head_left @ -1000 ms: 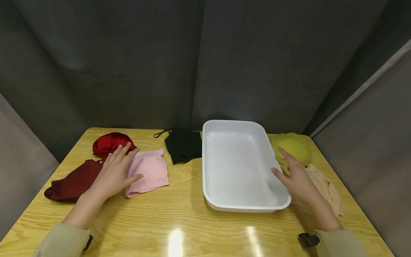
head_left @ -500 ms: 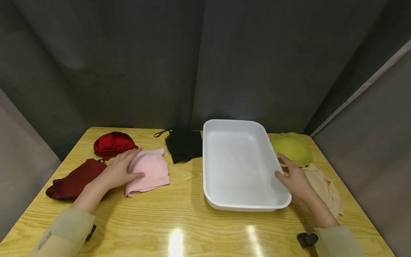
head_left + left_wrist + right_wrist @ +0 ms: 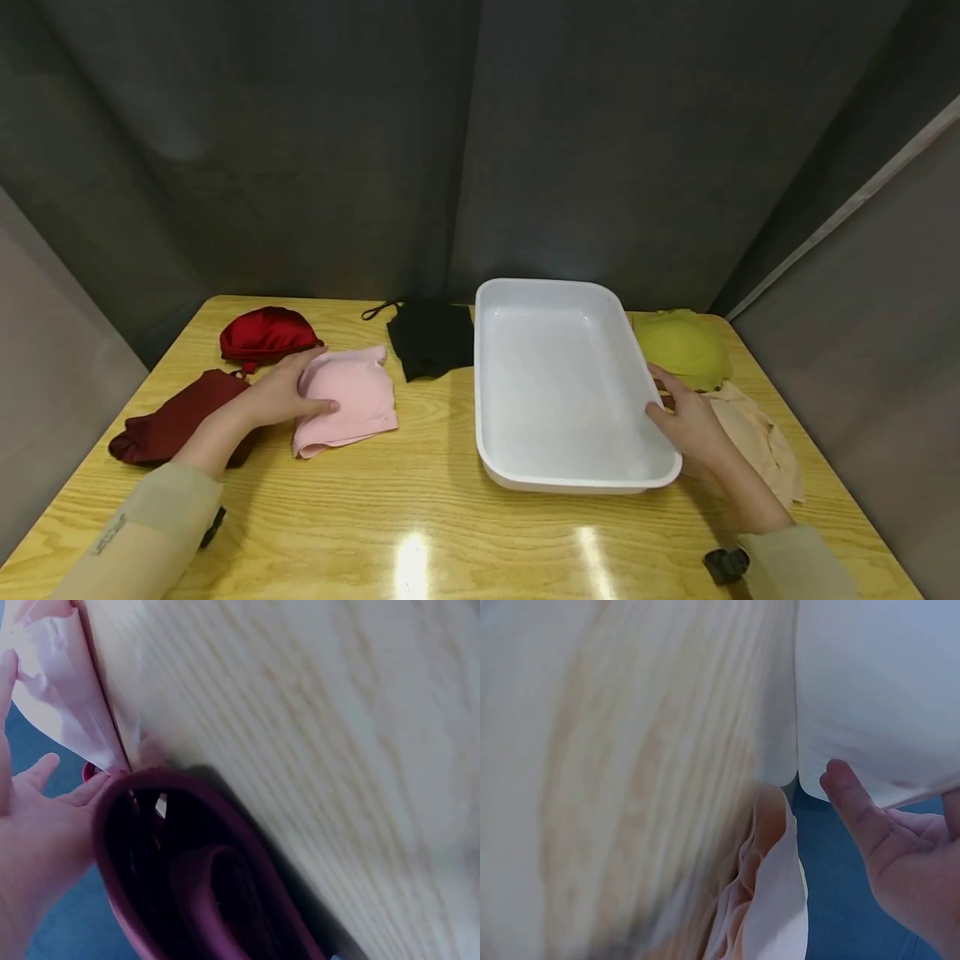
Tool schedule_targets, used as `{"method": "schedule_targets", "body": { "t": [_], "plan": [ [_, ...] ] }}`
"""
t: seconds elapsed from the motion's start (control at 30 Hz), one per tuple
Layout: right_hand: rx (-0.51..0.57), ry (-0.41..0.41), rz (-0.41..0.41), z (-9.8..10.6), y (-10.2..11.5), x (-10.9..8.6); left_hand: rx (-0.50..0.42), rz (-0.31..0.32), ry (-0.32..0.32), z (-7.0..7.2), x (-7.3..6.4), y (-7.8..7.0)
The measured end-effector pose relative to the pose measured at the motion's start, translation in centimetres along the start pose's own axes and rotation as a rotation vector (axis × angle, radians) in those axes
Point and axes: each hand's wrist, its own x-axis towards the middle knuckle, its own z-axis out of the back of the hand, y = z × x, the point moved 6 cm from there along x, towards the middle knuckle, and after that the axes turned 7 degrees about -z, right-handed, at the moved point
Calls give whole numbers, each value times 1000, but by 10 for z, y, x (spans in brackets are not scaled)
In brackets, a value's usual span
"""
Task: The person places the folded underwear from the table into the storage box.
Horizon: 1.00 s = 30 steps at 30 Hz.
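Note:
A pink folded bra (image 3: 352, 392) lies on the left half of the table. My left hand (image 3: 281, 396) is at its left side, thumb across the near part and fingers reaching toward the far edge. Seen from the left wrist, the fingers are spread and one touches the pink fabric (image 3: 60, 682). My right hand (image 3: 690, 421) holds the right rim of a white rectangular tray (image 3: 562, 383), thumb at the rim. In the right wrist view a finger (image 3: 855, 806) lies against the tray's outer wall.
Left of the pink bra lie a shiny red bra (image 3: 268, 335) and a maroon one (image 3: 183, 417). A black garment (image 3: 432, 340) touches the tray's left side. Yellow-green (image 3: 682, 346) and beige (image 3: 757, 442) garments lie right of the tray. Grey curtains (image 3: 337, 150) enclose the table.
The left hand has lowered onto the pink bra's left side and its spread fingers have drawn in. The right hand has come down and closed on the tray's rim.

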Motion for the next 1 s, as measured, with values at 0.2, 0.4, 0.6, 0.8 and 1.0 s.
{"method": "schedule_targets", "body": {
  "t": [0.2,0.4,0.6,0.8,1.0],
  "plan": [
    [-1,-11,12,-1,1,-1,-13,54,10,2,4,5],
    [-12,-19,15,-2,3,-1,-54,90,24,3,8,8],
    [-26,-22,-2,-2,3,0,-157,112,62,6,10,8],
    [-22,14,-26,-1,2,0,-201,202,101,5,13,6],
    [37,76,-53,-2,-1,0,-221,290,117,1,15,5]
  ]
}}
